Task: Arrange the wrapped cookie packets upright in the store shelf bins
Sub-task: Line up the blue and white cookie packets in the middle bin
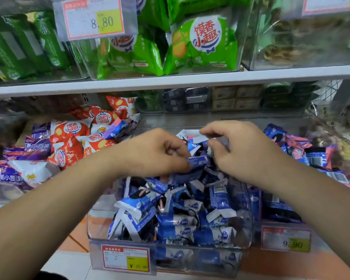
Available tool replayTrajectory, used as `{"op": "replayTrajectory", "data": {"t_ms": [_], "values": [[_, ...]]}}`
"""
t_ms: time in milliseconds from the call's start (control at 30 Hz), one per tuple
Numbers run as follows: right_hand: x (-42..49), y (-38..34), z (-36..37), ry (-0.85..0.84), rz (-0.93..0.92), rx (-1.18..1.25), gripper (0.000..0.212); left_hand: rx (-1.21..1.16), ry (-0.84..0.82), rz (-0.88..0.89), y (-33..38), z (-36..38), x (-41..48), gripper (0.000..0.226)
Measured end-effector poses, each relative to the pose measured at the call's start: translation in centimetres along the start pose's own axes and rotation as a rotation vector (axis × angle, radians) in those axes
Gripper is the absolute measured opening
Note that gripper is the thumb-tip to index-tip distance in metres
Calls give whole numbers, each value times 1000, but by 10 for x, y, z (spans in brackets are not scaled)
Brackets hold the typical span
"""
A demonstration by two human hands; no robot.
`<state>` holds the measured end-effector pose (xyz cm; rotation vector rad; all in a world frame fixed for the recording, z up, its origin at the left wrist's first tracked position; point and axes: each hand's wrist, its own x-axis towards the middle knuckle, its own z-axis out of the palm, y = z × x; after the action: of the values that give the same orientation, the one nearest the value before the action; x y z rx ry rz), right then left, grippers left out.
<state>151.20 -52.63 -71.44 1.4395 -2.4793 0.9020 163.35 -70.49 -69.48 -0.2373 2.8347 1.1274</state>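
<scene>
Pinches a blue packet [198, 161] between thumb and curled fingers of the left hand [160, 152], just above the far middle of the heap of blue-and-white packets [180, 221]. Holds the right hand [245, 150] close beside it, fingers curled, thumb and forefinger at a white crimped wrapper end; cannot tell through the blur if gripping or only touching. Just below and nearer, finds that heap lying every way in the clear bin [98, 225], few if any upright, the topmost touching the fingers, the rest running down to the near wall behind the price tag [125, 259]. Expect each packet to be light, slick crinkly film over a stiffish stack of cookies, easy to crack under a hard squeeze. Better to take hold across the firm middle, thumb on one face and fingers on the other, than by the flat sealed ends, apt to fold and slip. Judge the standing-up barely begun in this bin. To the left, sees a bin of red and purple packets [73, 142], also jumbled; to the right, another holding blue and pink packets [303, 154]. Far and above, notes the white shelf [170, 82] carrying green packets [206, 45] in more clear bins, with price cards [93, 19] on the fronts
</scene>
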Motion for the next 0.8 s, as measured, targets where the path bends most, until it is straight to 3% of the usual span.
{"op": "replayTrajectory", "data": {"t_ms": [167, 267, 367, 467, 633, 800], "values": [[-3, -1, -5, 40, 20, 63, 35, -259, -36, 91, 7, 19, 14, 22], [-8, -9, -4, -272, -31, 51, 30, 104, 38, 122, -11, 9, 12, 4], [-11, -18, 5, -602, -102, -156, 22, 261, -183, 1, -30, 13, 7, 22], [-6, -20, 5, -640, -59, -182, 25, 215, -270, -110, -38, 17, 8, 29], [-6, -20, 6, -644, -37, -204, 28, -72, -334, -254, -35, 17, 17, 27], [-7, -23, 5, -616, -21, -210, 28, 137, -316, -260, -39, 28, 24, 15]]}}
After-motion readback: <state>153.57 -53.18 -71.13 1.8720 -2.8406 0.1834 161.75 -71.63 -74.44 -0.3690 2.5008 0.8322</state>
